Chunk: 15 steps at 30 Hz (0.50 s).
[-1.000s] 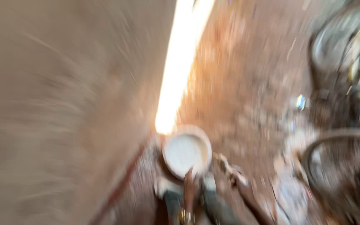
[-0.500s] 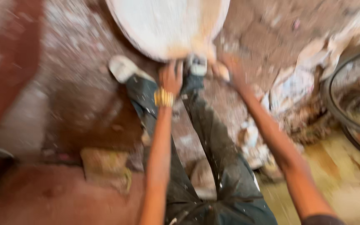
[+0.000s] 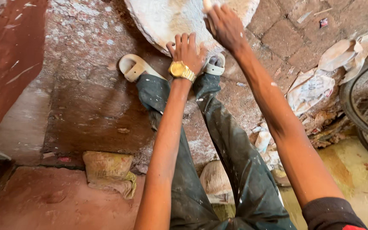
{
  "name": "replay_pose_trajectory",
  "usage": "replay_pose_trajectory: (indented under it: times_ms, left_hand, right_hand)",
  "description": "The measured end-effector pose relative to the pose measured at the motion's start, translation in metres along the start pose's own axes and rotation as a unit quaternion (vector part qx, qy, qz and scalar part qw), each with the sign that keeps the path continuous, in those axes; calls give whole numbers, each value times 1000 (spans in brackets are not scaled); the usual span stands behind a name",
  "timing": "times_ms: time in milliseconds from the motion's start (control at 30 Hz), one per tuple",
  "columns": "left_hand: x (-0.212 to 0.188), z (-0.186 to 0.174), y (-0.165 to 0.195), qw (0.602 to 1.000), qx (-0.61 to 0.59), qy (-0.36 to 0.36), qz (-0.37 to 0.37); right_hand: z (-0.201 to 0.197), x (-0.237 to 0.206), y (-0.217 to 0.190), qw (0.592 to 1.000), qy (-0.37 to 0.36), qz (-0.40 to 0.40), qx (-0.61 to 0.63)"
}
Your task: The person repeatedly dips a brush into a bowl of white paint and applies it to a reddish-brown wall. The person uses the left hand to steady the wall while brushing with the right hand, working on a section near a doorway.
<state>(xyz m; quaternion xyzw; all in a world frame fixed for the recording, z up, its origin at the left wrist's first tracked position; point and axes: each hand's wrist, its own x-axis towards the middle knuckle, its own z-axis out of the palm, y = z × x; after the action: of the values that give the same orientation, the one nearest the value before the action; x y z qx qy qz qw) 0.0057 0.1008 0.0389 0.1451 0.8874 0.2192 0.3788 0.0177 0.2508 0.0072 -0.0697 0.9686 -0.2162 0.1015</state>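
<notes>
White plaster-caked basin [image 3: 171, 17], both hands on it, crumpled sack [image 3: 309, 87] right

– Any packaging in my view?
– I see a crumpled whitish printed sack [image 3: 309, 89] by the wheel [image 3: 365, 106], a tan sack [image 3: 107, 170] lower left, a small red wrapper [image 3: 323, 22] upper right.

Brick-paved floor [image 3: 290, 34], dusted white; red-brown wall [image 3: 5, 64] at left; crumpled sacks [image 3: 316, 85] and bicycle wheel [image 3: 363, 106] at right; daylight.
</notes>
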Motion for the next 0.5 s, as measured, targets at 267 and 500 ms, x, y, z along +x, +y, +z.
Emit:
replay_pose_trajectory:
  times_ms: [267, 500]
  left_hand:
    - [-24, 36, -64, 993, 109, 49, 16]
    - [-59, -21, -74, 986, 162, 24, -9]
  right_hand:
    - [13, -25, 1, 991, -111, -7, -73]
    - [-22, -3, -47, 984, -3, 143, 107]
